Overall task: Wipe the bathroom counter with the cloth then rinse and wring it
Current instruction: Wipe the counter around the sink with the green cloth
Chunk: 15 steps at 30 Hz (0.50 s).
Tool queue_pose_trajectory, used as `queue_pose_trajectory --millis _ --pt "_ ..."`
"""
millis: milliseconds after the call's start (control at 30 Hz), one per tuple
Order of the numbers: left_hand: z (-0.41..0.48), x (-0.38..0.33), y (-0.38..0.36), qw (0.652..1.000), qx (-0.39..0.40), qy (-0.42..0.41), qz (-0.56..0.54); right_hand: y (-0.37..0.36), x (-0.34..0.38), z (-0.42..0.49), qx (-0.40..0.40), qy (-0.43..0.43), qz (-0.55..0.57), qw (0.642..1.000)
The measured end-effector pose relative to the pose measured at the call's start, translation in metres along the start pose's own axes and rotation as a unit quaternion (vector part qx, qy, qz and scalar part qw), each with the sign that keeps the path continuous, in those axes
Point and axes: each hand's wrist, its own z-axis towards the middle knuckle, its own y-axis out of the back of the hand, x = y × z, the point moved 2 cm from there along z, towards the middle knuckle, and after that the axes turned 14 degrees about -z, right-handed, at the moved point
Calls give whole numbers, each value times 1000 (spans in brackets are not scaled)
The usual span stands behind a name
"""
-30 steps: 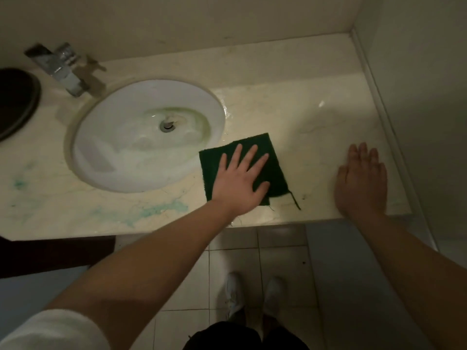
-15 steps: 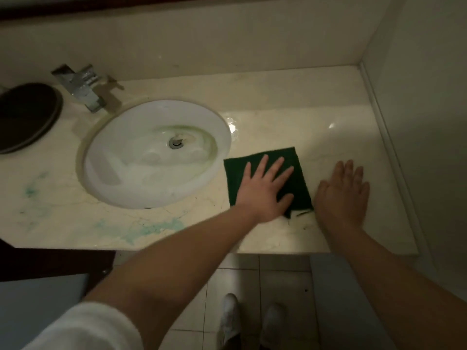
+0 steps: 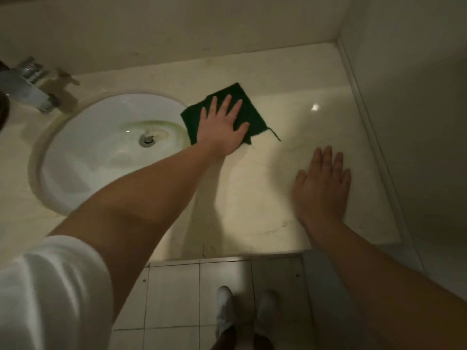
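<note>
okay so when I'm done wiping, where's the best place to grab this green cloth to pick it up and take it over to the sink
Probably the right corner of the cloth, where a loose thread trails. It lies flat on the counter, with the left hand spread flat on it, so no fold stands up. That corner sits on bare counter; the left corner overhangs the sink. Pinch it from the right and peel upward.

The sink [image 3: 83, 157] sits in the counter [image 3: 252, 198] at the left of the frame, with the faucet [image 3: 27, 89] behind it at upper left. The cloth [image 3: 249, 107] lies flat on the counter just right of the sink's rim, upper centre. The left hand [image 3: 222, 130] rests flat on the cloth. The right hand [image 3: 321, 185] lies flat on the counter, lower right of the cloth and apart from it. A wall [image 3: 417, 122] bounds the counter's right edge. The floor tiles [image 3: 177, 299] and two shoes [image 3: 225, 311] fill the bottom.
</note>
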Motion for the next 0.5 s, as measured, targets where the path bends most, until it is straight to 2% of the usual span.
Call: queue_pose_trajectory --millis 233,500 --pt "-87 -17 -22 998 -32 47 -2 -5 -2 0 1 6 10 1000" --pt "-220 -98 -73 998 43 -38 -16 1 0 -2 13 8 24 1000"
